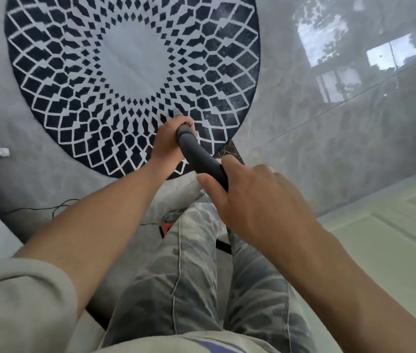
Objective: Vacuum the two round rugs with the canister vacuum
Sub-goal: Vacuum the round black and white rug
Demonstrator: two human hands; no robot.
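Left hand (168, 142) is gripping the black vacuum tube (198, 155) low down and right hand (255, 200) is curling round it higher up, probably a two-handed hold for steering. The nozzle is hidden, working the near part of the round rug (135, 72), which is lying flat on the grey floor (303, 149).

Round rug (130, 72) black with white lattice, hose (199, 156) dark grey, floor (329, 149) grey marbled.

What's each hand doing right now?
Left hand: grips the black vacuum tube.
Right hand: grips the same tube, nearer the body.
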